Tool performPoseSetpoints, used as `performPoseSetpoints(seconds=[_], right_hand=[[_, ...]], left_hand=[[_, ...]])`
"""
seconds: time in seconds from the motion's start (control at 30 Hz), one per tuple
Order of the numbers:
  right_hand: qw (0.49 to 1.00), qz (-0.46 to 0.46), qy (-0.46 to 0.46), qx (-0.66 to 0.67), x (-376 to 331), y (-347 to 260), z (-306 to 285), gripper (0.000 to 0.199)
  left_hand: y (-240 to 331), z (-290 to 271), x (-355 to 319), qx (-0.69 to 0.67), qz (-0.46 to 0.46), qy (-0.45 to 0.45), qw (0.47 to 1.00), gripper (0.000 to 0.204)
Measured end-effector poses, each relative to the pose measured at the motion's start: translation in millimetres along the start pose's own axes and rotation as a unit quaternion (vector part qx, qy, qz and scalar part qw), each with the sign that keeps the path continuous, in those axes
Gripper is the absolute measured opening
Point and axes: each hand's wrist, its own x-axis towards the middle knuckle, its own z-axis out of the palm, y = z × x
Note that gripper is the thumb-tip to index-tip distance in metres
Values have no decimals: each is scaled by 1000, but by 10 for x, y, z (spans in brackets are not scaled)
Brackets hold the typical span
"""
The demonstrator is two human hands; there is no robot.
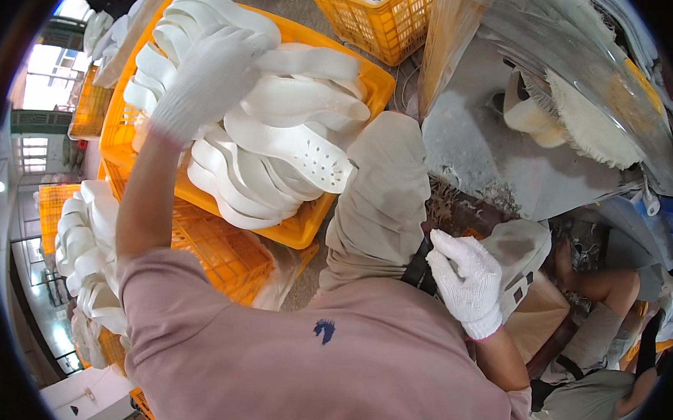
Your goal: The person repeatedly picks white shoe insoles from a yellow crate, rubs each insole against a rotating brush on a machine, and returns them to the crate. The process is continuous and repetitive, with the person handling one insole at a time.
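White foam shoe soles (290,148) are packed in curved rows in a large orange plastic crate (305,235); one on top has small holes at its rounded end. My left hand (218,74), in a white knitted glove, reaches over the far left of the pile. Its fingers bend over and close on a sole (225,10) there; the fingertips are partly hidden. Beside my right thigh, away from the crate, my right hand (466,281) wears a matching glove. Its fingers are loosely curled, with a gap to the thumb and nothing visible in them.
More white soles (88,235) are heaped at the left by other orange crates. Another orange crate (392,23) stands at the far side. Grey sheeting and clear plastic (522,151) cover the far right, with scraps below. A co-worker's bent leg (602,300) shows at the right.
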Motion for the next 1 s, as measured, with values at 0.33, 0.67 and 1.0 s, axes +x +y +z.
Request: performPoseSetpoints(seconds=[0.33, 0.67, 1.0], right_hand=[[879, 338, 1, 336, -535, -77, -277, 47], [886, 335, 321, 7, -895, 10, -612, 61], [899, 129, 400, -126, 300, 645, -1193, 39]], left_hand=[[2805, 477, -678, -448, 419, 205, 763, 25], [3849, 1753, 565, -887, -234, -206, 342, 38], [4176, 2236, 2107, -911, -130, -187, 343, 42]])
